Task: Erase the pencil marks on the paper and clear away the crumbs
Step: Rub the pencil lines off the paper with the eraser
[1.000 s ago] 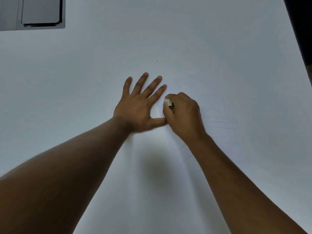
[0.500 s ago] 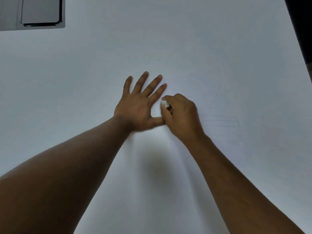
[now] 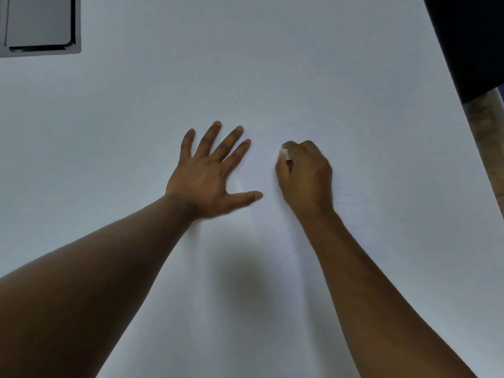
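A large white sheet of paper (image 3: pixel 272 77) covers almost the whole view. Faint pencil marks (image 3: pixel 351 199) show to the right of my right wrist, and a thin curved line (image 3: pixel 294 253) runs lower down. My left hand (image 3: pixel 210 175) lies flat on the paper, fingers spread, holding nothing. My right hand (image 3: pixel 305 175) is closed around a small white eraser (image 3: pixel 285 153), whose end sticks out by the forefinger and presses on the paper. A gap of bare paper separates the two hands. Crumbs are too small to make out.
A grey recessed panel (image 3: pixel 41 23) sits at the top left corner. A dark surface (image 3: pixel 469 42) borders the paper at the top right, with a strip of wood-coloured floor (image 3: pixel 488 137) below it. A tiny dark speck (image 3: pixel 235 102) lies above my left hand.
My right hand has slid to the right with the eraser, away from my left thumb and forefinger, which it touched before. My left hand has stayed flat in place.
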Action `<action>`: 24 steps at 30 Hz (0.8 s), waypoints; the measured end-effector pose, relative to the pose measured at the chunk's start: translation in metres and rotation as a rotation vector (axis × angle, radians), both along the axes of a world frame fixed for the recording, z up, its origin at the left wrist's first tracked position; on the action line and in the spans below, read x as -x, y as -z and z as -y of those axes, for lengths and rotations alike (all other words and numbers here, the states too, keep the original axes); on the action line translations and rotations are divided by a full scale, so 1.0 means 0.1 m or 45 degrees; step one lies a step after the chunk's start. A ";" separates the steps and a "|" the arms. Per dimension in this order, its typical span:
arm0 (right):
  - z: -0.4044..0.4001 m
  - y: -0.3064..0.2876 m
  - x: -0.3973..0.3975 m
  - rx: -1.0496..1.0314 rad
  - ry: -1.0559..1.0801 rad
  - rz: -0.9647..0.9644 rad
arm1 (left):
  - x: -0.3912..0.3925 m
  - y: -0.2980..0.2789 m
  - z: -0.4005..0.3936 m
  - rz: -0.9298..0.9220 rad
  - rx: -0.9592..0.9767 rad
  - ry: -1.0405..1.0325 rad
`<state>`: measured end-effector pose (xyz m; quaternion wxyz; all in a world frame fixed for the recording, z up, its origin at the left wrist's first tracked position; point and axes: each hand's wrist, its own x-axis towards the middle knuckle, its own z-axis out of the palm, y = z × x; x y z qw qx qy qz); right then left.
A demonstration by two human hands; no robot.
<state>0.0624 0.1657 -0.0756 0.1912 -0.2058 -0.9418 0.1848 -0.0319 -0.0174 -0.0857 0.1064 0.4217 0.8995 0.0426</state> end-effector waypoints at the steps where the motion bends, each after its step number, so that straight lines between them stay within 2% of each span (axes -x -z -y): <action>1: -0.13 0.00 -0.03 -0.012 0.065 -0.022 | -0.01 -0.01 0.00 0.007 -0.008 -0.003; 5: -0.59 -0.03 -0.15 0.052 0.339 -0.040 | -0.02 -0.02 -0.01 0.014 -0.018 -0.011; 12: -0.11 0.03 -0.04 0.042 0.119 -0.063 | -0.02 -0.02 -0.01 0.001 -0.009 -0.011; 16: -0.48 0.02 -0.20 -0.034 0.262 -0.077 | -0.03 -0.03 -0.01 0.010 -0.013 -0.019; 19: -0.68 -0.01 -0.29 0.009 0.373 -0.047 | -0.02 -0.03 -0.01 0.015 -0.011 -0.018; 24: -0.28 0.00 -0.15 0.011 0.115 -0.101 | -0.02 -0.03 -0.01 0.005 -0.023 -0.016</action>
